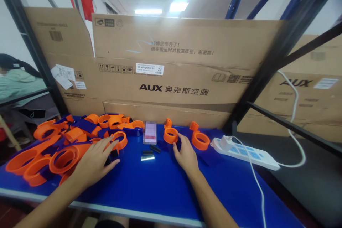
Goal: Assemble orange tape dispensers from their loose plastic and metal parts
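Observation:
My left hand (94, 158) lies over the right side of a pile of orange and dark-blue tape dispensers (65, 158). Its fingers are spread and the thumb points right. Just beyond its fingertips is the orange ring of one dispenser (119, 140). My right hand (187, 153) is at the right edge of a small orange ring-shaped part (170, 135), with thumb and forefinger apart and seeming to touch it. A second orange ring-shaped part (200, 140) stands to the right of that hand. Between my hands lie small dark strips (147, 153) and a shiny metal strip (148, 157).
A phone (150, 133) leans at the back of the blue table (149, 192). A white power strip (245, 152) with a plugged-in cable lies at right. Behind stands a cardboard sheet (173, 67) between black posts. A person in a green top (20, 83) is at far left.

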`<state>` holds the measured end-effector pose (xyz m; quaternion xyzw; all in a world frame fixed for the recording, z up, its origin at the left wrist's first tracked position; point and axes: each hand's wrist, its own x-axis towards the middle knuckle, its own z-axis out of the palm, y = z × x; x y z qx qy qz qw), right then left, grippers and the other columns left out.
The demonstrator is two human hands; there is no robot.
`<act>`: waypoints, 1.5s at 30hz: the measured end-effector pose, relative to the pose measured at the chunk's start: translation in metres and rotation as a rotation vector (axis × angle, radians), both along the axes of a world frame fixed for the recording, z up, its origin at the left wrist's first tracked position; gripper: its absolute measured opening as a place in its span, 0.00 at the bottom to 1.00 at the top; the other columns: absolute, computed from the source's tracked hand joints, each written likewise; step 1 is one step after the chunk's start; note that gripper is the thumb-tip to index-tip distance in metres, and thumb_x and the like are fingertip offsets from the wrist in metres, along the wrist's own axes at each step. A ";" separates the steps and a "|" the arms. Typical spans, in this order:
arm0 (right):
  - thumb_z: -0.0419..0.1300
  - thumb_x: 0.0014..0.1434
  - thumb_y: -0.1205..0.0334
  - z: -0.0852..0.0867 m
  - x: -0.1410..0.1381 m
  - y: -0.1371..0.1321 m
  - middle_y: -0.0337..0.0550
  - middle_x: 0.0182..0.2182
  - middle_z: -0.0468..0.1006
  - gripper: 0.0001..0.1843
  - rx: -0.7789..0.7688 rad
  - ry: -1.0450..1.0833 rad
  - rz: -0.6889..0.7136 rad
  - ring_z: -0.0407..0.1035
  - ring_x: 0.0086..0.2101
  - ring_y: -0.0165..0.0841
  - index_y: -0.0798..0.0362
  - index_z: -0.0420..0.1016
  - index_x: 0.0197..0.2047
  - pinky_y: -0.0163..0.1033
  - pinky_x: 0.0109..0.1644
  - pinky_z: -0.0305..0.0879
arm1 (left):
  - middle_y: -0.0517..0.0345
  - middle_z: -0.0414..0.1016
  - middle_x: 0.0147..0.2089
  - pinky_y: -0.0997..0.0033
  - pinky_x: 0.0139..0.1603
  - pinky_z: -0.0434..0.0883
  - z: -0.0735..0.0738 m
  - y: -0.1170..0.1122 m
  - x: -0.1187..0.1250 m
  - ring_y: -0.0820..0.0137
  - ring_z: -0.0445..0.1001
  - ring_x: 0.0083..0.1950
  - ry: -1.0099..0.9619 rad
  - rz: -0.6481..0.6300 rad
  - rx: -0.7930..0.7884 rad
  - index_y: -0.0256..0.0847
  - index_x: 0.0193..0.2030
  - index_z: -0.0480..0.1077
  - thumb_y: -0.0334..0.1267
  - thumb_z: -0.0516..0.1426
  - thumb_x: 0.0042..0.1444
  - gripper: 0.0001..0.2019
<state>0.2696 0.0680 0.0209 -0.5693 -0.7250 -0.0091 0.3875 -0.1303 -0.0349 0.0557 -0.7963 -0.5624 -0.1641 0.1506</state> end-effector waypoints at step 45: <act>0.58 0.68 0.53 0.023 -0.086 -0.018 0.36 0.21 0.71 0.18 -0.174 0.214 0.487 0.62 0.21 0.29 0.50 0.64 0.28 0.33 0.26 0.54 | 0.52 0.82 0.51 0.62 0.59 0.71 -0.017 0.066 0.136 0.57 0.78 0.56 -1.878 -0.350 -0.533 0.43 0.53 0.77 0.51 0.65 0.57 0.21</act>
